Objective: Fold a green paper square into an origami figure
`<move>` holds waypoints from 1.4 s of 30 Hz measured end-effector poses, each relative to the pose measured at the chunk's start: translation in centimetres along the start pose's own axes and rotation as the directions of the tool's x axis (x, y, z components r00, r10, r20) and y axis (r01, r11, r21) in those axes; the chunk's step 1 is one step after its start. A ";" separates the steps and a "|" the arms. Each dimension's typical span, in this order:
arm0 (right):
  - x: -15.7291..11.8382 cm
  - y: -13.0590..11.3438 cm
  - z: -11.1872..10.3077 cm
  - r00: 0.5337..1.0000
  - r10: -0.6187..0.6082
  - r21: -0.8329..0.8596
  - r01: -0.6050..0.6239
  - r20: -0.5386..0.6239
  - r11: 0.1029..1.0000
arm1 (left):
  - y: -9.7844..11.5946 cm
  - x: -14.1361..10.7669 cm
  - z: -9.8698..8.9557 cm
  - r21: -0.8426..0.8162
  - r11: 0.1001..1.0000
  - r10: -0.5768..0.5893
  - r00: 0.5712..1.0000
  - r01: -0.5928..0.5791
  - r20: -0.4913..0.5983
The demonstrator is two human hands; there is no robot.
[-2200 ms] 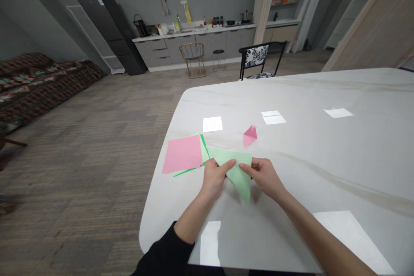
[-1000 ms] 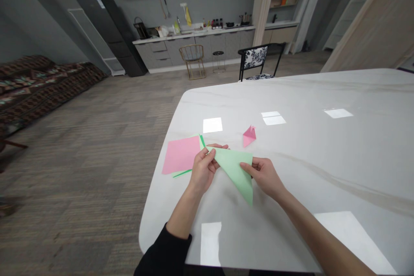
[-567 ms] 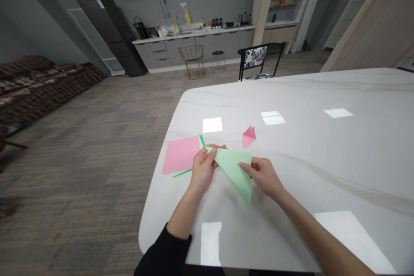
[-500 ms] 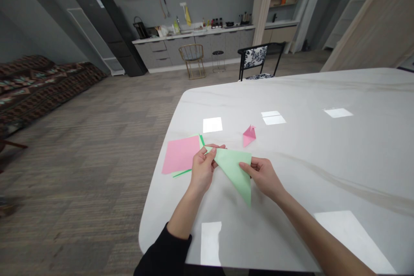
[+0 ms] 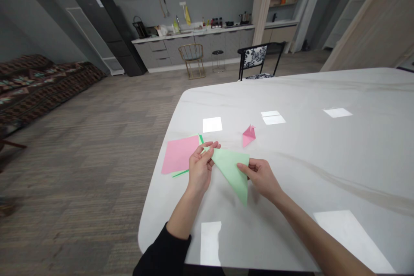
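A light green sheet of paper (image 5: 232, 168), folded into a triangle, is held up over the white table between both hands. My left hand (image 5: 199, 166) pinches its left corner between thumb and fingers. On the right edge, my right hand (image 5: 261, 174) grips the paper with the thumb in front and the fingers behind. One pointed corner hangs downward. Close to my left hand lies a stack of square paper with a pink sheet (image 5: 179, 154) on top and green edges showing beneath. Beyond the green triangle sits a small pink folded paper figure (image 5: 249, 136).
The white table (image 5: 307, 146) has a rounded left corner and bright light reflections. A black chair (image 5: 261, 60) with a patterned back stands at its far side. Farther off are a gold wire chair (image 5: 192, 58), a stool (image 5: 218, 54) and a kitchen counter (image 5: 207, 32).
Both hands and the green triangle have shifted slightly left. The fingers of my left hand have moved a little at the corner. The pink figure and the paper stack stay put.
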State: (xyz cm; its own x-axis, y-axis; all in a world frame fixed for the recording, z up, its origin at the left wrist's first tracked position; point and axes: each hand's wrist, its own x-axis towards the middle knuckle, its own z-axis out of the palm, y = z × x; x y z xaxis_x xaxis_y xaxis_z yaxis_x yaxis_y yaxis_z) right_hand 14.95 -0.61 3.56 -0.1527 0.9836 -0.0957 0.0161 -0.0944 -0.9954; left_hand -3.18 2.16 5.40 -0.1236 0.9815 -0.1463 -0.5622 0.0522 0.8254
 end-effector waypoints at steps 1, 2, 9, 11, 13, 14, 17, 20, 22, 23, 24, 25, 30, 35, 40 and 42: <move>0.0 0.0 0.0 1.000 -0.003 -0.003 0.003 0.001 1.000 | 0.0 0.0 -0.1 -0.001 1.000 0.000 1.000 0.000 -0.005; 0.0 0.1 -0.1 1.000 -0.006 -0.005 0.006 0.001 1.000 | 0.0 0.1 -0.1 0.000 1.000 -0.002 1.000 0.002 -0.008; -0.1 0.0 0.0 1.000 -0.008 -0.013 0.008 0.011 1.000 | 0.2 0.2 -0.4 0.001 1.000 0.026 0.999 -0.026 -0.044; -0.2 0.1 0.0 1.000 -0.015 -0.024 0.016 0.008 1.000 | 0.2 0.3 -0.5 0.009 0.999 0.043 0.997 -0.043 -0.060; -0.2 0.1 -0.1 1.000 -0.021 -0.035 0.021 0.003 0.999 | 0.3 0.5 -0.5 -0.007 0.998 0.065 0.994 -0.066 -0.091; -0.1 0.2 -0.1 1.000 -0.022 -0.034 0.022 0.000 0.999 | 0.4 0.5 -0.6 -0.025 0.997 0.072 0.992 -0.075 -0.108; 0.0 0.1 -0.1 1.000 -0.012 0.013 0.012 -0.014 1.000 | 0.4 0.4 -0.5 -0.074 0.996 0.036 0.995 -0.043 -0.095; 0.1 0.0 -0.1 0.999 -0.002 0.064 0.004 -0.040 0.998 | 0.0 0.0 -0.2 0.010 0.996 -0.091 0.994 0.091 0.059; 0.1 0.0 -0.1 0.999 0.003 0.080 0.001 -0.049 0.997 | -0.4 -0.4 0.0 0.109 0.983 -0.160 0.977 0.145 0.139; 0.1 -0.1 -0.1 0.999 0.006 0.085 -0.002 -0.048 0.996 | -0.7 -0.5 0.1 0.142 0.978 -0.174 0.973 0.152 0.151; 0.2 -0.1 -0.1 0.999 0.010 0.088 -0.006 -0.044 0.996 | -0.9 -0.6 0.1 0.163 0.975 -0.178 0.973 0.153 0.149; 0.2 -0.1 -0.2 0.999 0.015 0.088 -0.011 -0.041 0.996 | -1.0 -0.6 0.1 0.175 0.973 -0.175 0.975 0.150 0.137; 0.3 -0.1 -0.3 0.999 0.013 0.108 -0.009 -0.034 0.994 | -1.2 -0.5 0.0 0.216 0.966 -0.160 0.984 0.139 0.083; 0.4 0.1 -0.5 0.994 -0.026 0.113 0.038 -0.102 0.993 | -1.1 -0.6 0.2 0.268 0.957 -0.130 0.989 0.107 0.066; 0.4 0.1 -0.5 0.993 -0.010 0.093 0.021 -0.121 0.995 | -1.2 -0.7 0.3 0.283 0.955 -0.110 0.992 0.091 0.053; 0.4 0.1 -0.5 0.992 -0.011 0.088 0.022 -0.127 0.996 | -1.3 -0.9 0.4 0.281 0.953 -0.137 0.988 0.112 0.069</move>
State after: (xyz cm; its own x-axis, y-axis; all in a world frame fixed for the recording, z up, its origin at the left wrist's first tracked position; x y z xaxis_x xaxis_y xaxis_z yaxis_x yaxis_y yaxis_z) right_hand 15.34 -0.14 3.38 -0.0261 0.9961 -0.0837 -0.0743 -0.0855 -0.9936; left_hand -2.00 1.31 4.71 0.0112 0.9755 -0.2197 -0.3200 0.2117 0.9235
